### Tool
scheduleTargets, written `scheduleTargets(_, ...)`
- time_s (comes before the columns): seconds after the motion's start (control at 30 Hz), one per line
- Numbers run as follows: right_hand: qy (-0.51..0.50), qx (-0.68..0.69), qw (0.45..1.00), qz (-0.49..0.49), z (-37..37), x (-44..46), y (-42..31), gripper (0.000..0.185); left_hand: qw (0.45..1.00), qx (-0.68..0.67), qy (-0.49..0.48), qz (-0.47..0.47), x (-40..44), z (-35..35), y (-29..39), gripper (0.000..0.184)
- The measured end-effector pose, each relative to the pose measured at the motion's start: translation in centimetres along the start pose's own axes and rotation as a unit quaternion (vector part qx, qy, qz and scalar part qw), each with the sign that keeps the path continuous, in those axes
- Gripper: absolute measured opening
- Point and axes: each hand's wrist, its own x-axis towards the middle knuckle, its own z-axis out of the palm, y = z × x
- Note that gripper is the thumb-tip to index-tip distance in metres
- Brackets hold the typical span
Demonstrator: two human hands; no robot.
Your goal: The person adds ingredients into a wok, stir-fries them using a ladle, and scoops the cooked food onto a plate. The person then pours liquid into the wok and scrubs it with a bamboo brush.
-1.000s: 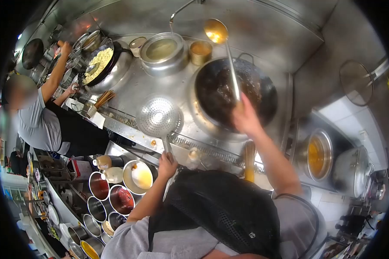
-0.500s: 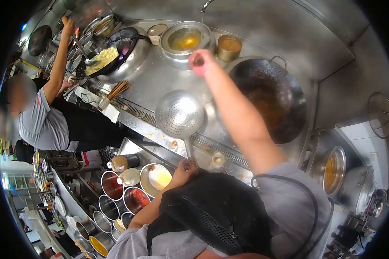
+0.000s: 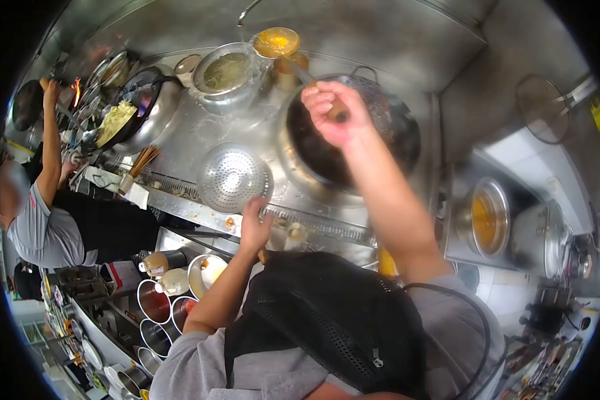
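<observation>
My right hand [image 3: 337, 112] is wrapped round the handle of a ladle, above the near wok [image 3: 373, 143]. The ladle's bowl [image 3: 277, 42] is tilted over the round metal can [image 3: 291, 65] at the back, with yellow-orange liquid in it. Beside the can stands a metal pot [image 3: 223, 69] holding cloudy liquid. My left hand [image 3: 255, 227] lies over the handle of a perforated strainer [image 3: 232, 175], its fingers partly apart; the end of the handle shows below the hand. The strainer rests on the steel stove top [image 3: 180, 123].
At the left, a co-worker [image 3: 40, 220] stands by another wok [image 3: 123, 123] with pale yellow food. Sauce containers [image 3: 155, 301] and bottles [image 3: 172, 282] stand at lower left. A basin of orange liquid [image 3: 488, 220] and a large pot [image 3: 543, 240] are at right.
My right hand has swung from over the wok to the pot, then back right, with the ladle now upright at the can. My left hand has moved up the strainer handle and loosened.
</observation>
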Motion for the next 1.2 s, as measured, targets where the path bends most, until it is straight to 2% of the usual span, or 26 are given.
scheduleTargets(0.03,0.009,-0.019,1.0,0.007,0.3,-2.3,-0.2,0.013,1.0,-0.018,0.004,0.018,0.8,0.6,1.5,0.034)
scheduleTargets(0.13,0.117,-0.125,0.985,-0.038,0.8,-8.9,-0.9,0.01,0.993,-0.074,-0.016,0.094,2.5,2.4,9.2,0.029)
scheduleTargets(0.2,0.165,-0.14,0.975,-0.047,-0.3,-12.9,-1.6,0.009,0.971,-0.038,-0.02,0.234,3.2,4.6,13.1,0.028)
scheduleTargets(0.27,0.216,-0.173,0.959,-0.062,-1.8,-17.2,-1.7,0.011,0.959,-0.043,-0.055,0.275,3.0,7.2,16.6,0.027)
scheduleTargets(0.33,0.258,-0.215,0.938,-0.082,-2.8,-21.2,-1.3,0.013,0.95,-0.009,-0.07,0.304,3.0,10.5,17.4,0.025)
scheduleTargets(0.4,0.299,-0.266,0.911,-0.103,-3.9,-25.0,-0.4,0.022,0.944,0.041,-0.068,0.319,2.4,13.1,17.5,0.022)
scheduleTargets(0.5,0.337,-0.498,0.796,-0.068,-4.5,-30.3,1.8,0.057,0.94,0.125,-0.035,0.317,2.1,15.6,17.1,0.015)
scheduleTargets(0.57,0.309,-0.663,0.68,-0.055,-9.5,-33.7,2.7,0.081,0.939,0.163,-0.011,0.304,2.8,16.6,16.3,0.012)
scheduleTargets(0.6,0.369,-0.672,0.641,0.037,-9.4,-35.3,3.5,0.083,0.938,0.171,-0.001,0.301,3.1,17.1,15.8,0.007)
scheduleTargets(0.7,0.357,-0.811,0.456,-0.079,-17.6,-38.8,6.1,0.083,0.941,0.16,-0.032,0.295,3.4,17.2,15.4,0.006)
scheduleTargets(0.8,0.405,-0.757,0.512,-0.04,-20.3,-39.4,8.3,0.082,0.94,0.172,-0.06,0.288,4.3,16.7,14.1,0.006)
scheduleTargets(0.9,0.311,-0.827,0.423,-0.199,-22.8,-37.3,7.1,0.081,0.945,0.151,-0.128,0.261,5.9,15.6,12.1,0.008)
scheduleTargets(0.93,0.327,-0.791,0.489,-0.167,-21.1,-36.0,6.4,0.08,0.947,0.143,-0.155,0.24,6.2,14.9,12.5,0.009)
scheduleTargets(1.03,0.332,-0.824,0.417,-0.192,-20.7,-31.7,6.0,0.081,0.945,0.117,-0.131,0.275,6.0,14.5,12.8,0.013)
scheduleTargets(1.07,0.471,-0.626,0.622,-0.002,-11.0,-29.1,7.4,0.076,0.953,0.112,-0.16,0.23,5.8,14.2,13.3,0.023)
scheduleTargets(1.17,0.359,-0.44,0.817,-0.101,-10.3,-26.2,9.0,0.072,0.959,0.066,-0.09,0.26,5.2,13.4,15.7,0.035)
scheduleTargets(1.2,0.299,-0.356,0.876,-0.126,-10.5,-25.5,9.3,0.065,0.946,0.045,-0.135,0.29,5.5,13.1,16.2,0.037)
